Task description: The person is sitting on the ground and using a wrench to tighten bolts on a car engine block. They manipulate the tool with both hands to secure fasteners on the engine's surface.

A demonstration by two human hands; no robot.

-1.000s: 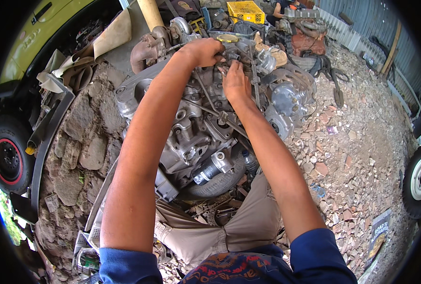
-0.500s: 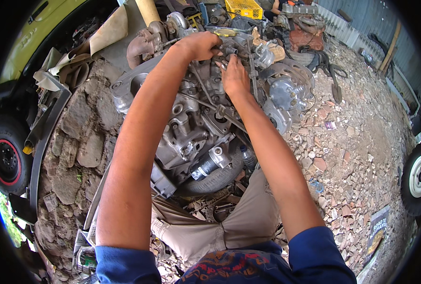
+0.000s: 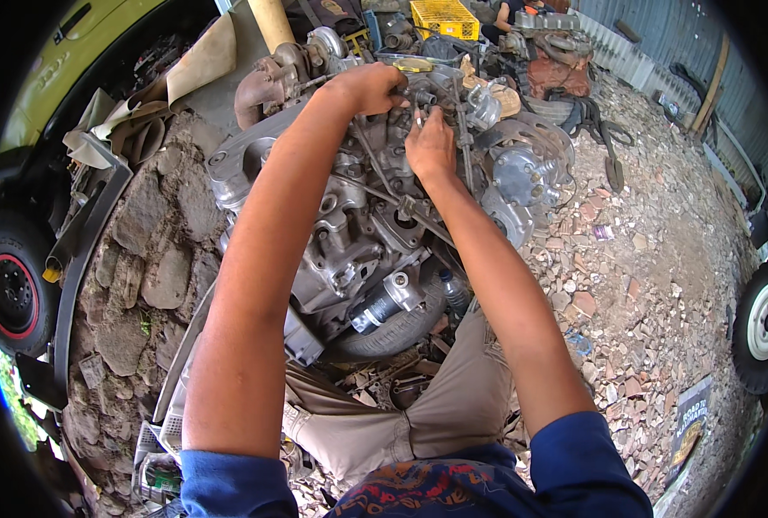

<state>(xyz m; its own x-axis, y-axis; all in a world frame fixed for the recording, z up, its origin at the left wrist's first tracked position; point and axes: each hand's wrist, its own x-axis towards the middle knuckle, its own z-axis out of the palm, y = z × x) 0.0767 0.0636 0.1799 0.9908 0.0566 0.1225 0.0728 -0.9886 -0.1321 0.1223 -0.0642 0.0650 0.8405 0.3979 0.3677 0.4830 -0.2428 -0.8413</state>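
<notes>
A large grey metal engine lies in front of me, with an old tyre showing under its near side. Both my arms stretch across it to its far part. My left hand is closed there, fingers curled down beside a short metal pipe stub. Just nearer than the stub, my right hand is closed too, its fingertips together against the engine. What either hand grips is too small or hidden to make out. A metal rod runs between my wrists. A dark and silver cylinder sticks out near my knees.
Rusty curved pipework stands at the engine's far left, and a round metal housing at its right. A plastic bottle is by my right knee. Stones border the left; gravel spreads right. A yellow crate sits behind.
My right hand's fingers have drawn together and curled in more. My left hand stays at nearly the same spot. The whole view has shifted slightly.
</notes>
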